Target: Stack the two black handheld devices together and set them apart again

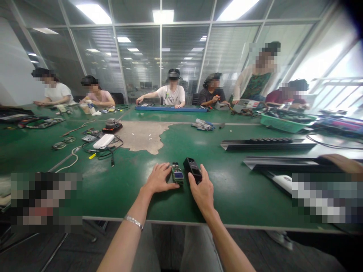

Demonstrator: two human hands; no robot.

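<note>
My left hand rests on the table with its thumb at the near end and its fingers at the far left side of a small green circuit board, gripping it. A little screen sits on the board. Just to the right, my right hand has its thumb and fingers around a black plastic housing with openings in its face. Board and housing lie side by side, a narrow gap between them. The undersides of both are hidden.
A white device with cables lies ahead on the left. Black metal channels and a green basket stand on the right. A torn bare patch marks the green table. Several people sit or stand around it.
</note>
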